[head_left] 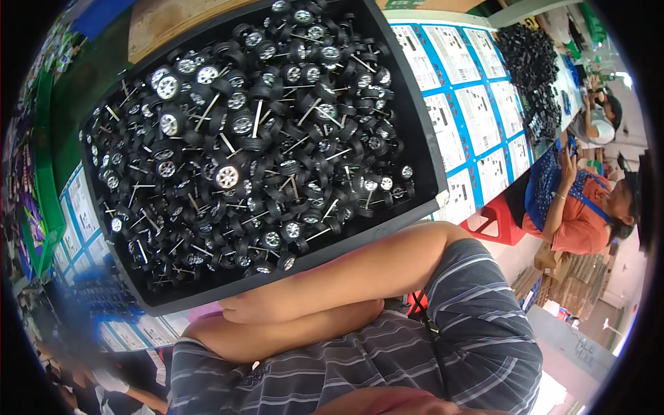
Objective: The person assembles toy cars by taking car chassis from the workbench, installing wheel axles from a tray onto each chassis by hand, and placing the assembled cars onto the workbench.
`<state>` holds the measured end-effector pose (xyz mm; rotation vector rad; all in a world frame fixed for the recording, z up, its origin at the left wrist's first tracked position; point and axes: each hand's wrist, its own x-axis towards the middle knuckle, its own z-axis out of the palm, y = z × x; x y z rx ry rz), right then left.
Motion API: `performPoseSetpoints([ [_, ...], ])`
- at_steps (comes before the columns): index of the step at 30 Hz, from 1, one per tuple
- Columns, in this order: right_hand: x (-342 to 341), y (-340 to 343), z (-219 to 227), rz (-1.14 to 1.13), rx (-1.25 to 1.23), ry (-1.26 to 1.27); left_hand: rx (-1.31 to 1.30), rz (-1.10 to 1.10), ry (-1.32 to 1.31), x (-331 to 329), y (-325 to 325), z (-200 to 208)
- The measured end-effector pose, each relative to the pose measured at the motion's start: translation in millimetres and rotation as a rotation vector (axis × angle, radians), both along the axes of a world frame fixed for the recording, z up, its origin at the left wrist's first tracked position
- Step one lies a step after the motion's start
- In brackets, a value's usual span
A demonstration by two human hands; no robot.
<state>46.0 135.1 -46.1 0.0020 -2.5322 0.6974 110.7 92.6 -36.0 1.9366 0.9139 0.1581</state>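
My arms are folded across each other at the near edge of a large black tray point(277, 277). My right forearm lies on top, and my right hand point(238, 308) rests against my left arm near the elbow, its fingers mostly out of sight. Beneath it, my left hand point(372, 308) is tucked under the right forearm, and its fingers are hidden. Neither hand touches the toy wheels point(227, 177) heaped in the tray. These are small black tyres with silver hubs, many joined in pairs by thin metal axles point(257, 119).
Printed white sheets point(478, 119) with blue borders cover the table right of the tray. Beyond them lies a pile of small black parts point(529, 76). A person in an orange top point(581, 214) sits at the right, near a red stool point(496, 220). Green bins point(45, 180) stand left.
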Motion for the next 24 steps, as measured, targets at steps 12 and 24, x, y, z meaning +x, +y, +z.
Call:
performPoseSetpoints([
  [12, -1, -9, -5, 0.02, -0.063, -0.057, -0.039, 0.086, -0.016, -3, 9, 9],
  [24, 4, 4, 1, 0.028, -0.09, -0.046, -0.062, 0.084, -0.018, -5, 11, 13],
])
